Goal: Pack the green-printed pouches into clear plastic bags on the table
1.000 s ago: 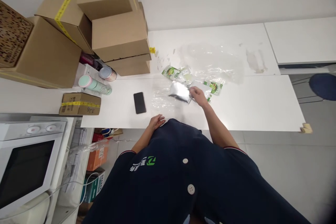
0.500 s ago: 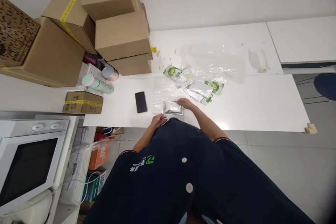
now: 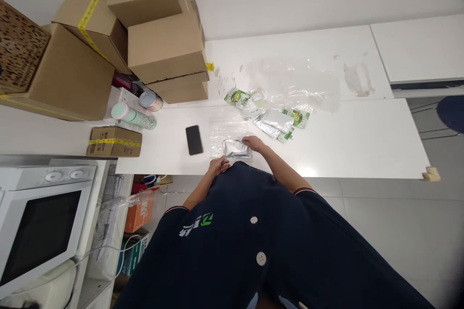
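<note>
A flat silver foil pouch (image 3: 237, 149) lies near the table's front edge, over or partly inside a clear plastic bag (image 3: 217, 128); which of the two I cannot tell. My right hand (image 3: 254, 144) pinches the pouch at its upper right corner. Closed at the front edge, my left hand (image 3: 218, 166) has its fingertips by the pouch's lower left corner, apparently gripping the bag's near edge. Beyond the hands is a loose pile of silver pouches (image 3: 277, 120) and green printed packets (image 3: 237, 96).
A black phone (image 3: 194, 140) lies left of the bag. Farther left stand a mint bottle (image 3: 133, 116), a jar (image 3: 151, 101) and stacked cardboard boxes (image 3: 166, 46). Crumpled clear film (image 3: 297, 82) is spread at the back. A microwave (image 3: 41, 231) sits at lower left.
Both hands stay at the silver pouch and its position on the table looks nearly the same. The whole view has shifted slightly as the head moved.
</note>
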Demonstrator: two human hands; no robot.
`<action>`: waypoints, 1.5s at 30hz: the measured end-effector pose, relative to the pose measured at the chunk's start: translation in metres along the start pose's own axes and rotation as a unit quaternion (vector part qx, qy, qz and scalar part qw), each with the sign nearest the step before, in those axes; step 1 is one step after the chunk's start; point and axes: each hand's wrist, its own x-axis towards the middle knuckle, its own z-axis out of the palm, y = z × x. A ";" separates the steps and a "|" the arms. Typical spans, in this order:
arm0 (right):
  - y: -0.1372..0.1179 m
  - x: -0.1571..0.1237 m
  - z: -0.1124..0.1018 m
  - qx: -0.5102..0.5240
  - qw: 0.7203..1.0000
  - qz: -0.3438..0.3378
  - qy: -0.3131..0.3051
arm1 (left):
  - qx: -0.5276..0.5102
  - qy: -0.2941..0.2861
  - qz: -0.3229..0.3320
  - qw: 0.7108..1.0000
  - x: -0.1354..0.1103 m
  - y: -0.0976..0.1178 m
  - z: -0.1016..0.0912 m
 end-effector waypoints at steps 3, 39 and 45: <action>-0.010 -0.009 -0.003 -0.085 0.995 -0.001 0.045 | 0.011 0.007 -0.003 1.000 0.000 0.001 -0.001; -0.028 0.017 -0.003 -0.088 0.991 0.007 -0.097 | 0.695 -0.001 0.367 0.619 -0.013 0.007 0.004; -0.042 0.016 0.009 -0.115 0.990 0.054 -0.059 | 0.792 0.006 0.354 0.497 -0.008 0.013 0.009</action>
